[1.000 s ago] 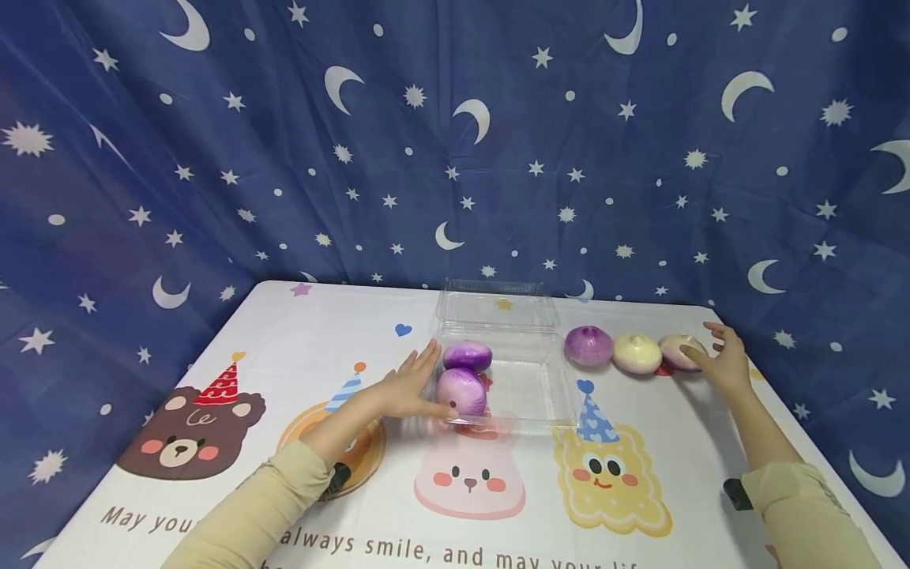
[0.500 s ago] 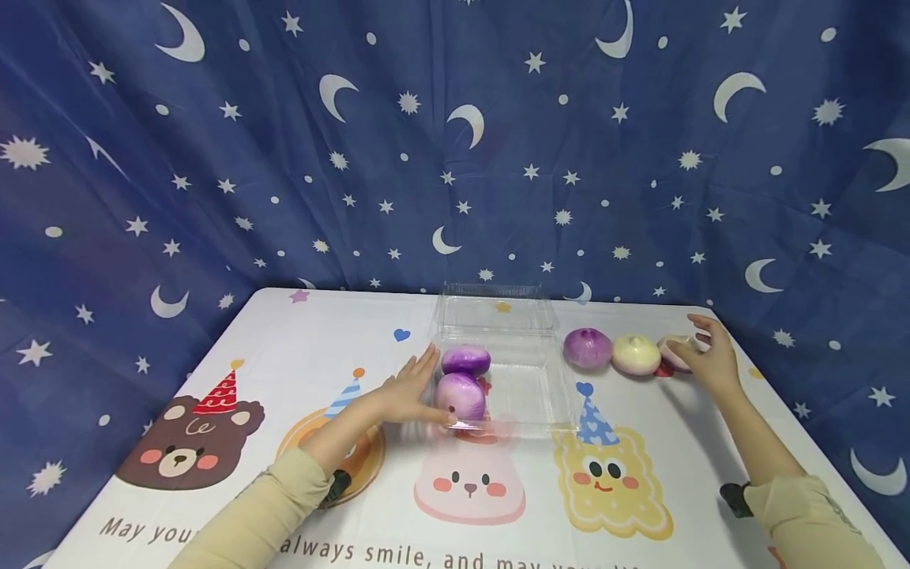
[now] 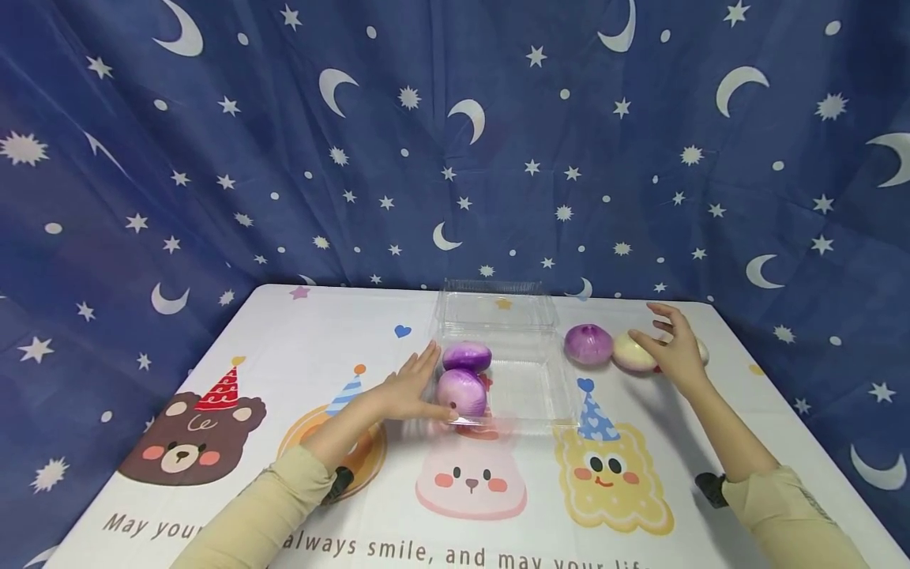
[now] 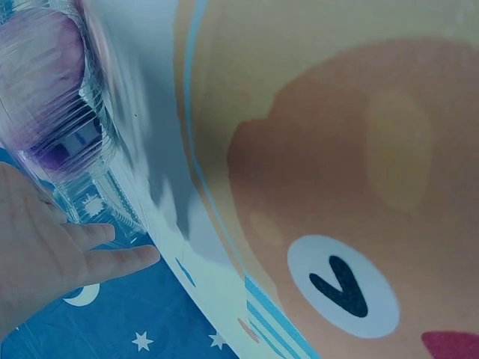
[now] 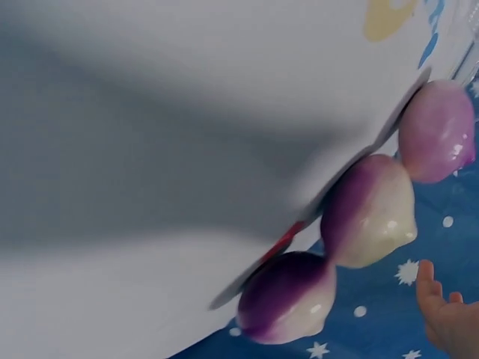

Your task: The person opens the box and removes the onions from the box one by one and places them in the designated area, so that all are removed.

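In the head view my left hand [image 3: 408, 391] rests with spread fingers against the left side of a clear plastic box [image 3: 529, 387]. Two purple onions, one [image 3: 467, 356] behind the other [image 3: 462, 393], lie in its left half. My right hand [image 3: 675, 352] hovers with parted fingers by a pale onion [image 3: 633, 352], holding nothing. A purple onion [image 3: 588, 344] is left of it; another [image 3: 702, 352] is partly hidden behind the hand. The right wrist view shows these three onions in a row, the middle one [image 5: 370, 213] nearest my fingers. The left wrist view shows my left hand [image 4: 52, 254] beside the box.
The box's lid [image 3: 498, 307] lies folded back toward the blue curtain [image 3: 398, 142] with moons and stars. The white table cover [image 3: 341, 324] carries printed cartoon figures and lettering.
My right hand has moved left from the rightmost onion to above the middle one, with nothing in it. My left hand has stayed at the box.
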Available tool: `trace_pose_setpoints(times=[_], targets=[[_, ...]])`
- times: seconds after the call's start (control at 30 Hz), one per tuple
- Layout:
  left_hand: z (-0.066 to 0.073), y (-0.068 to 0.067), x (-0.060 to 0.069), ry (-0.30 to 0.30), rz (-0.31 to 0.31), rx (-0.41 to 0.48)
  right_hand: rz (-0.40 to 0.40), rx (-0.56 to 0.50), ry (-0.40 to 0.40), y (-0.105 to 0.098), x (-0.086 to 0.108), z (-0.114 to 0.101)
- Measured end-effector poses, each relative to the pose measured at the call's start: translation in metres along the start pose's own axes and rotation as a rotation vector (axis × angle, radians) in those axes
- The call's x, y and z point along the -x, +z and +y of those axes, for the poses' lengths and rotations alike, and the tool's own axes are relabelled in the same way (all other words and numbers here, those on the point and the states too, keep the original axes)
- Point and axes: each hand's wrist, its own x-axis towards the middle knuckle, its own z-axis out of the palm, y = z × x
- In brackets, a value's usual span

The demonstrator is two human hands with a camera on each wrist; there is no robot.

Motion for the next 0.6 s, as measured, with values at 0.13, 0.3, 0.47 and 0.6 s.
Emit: trace_pose_setpoints(times=[0.13, 0.3, 0.47, 0.6], targets=[[0.001, -0.001, -0.003, 0.002, 0.0, -0.001, -0.024, -0.044, -0.034, 0.007, -0.004, -0.008], [0.002, -0.003, -0.002, -0.01, 0.005, 0.002, -0.065, -0.091, -0.103, 0.021, -0.007, -0.019], [0.003, -0.004, 0.0, -0.009, 0.005, 0.003, -0.084, -0.149, -0.171, 0.034, -0.006, -0.032], [0.002, -0.002, 0.0, -0.004, 0.007, 0.003, -0.143, -0.159, -0.237, 0.043, -0.005, -0.04]])
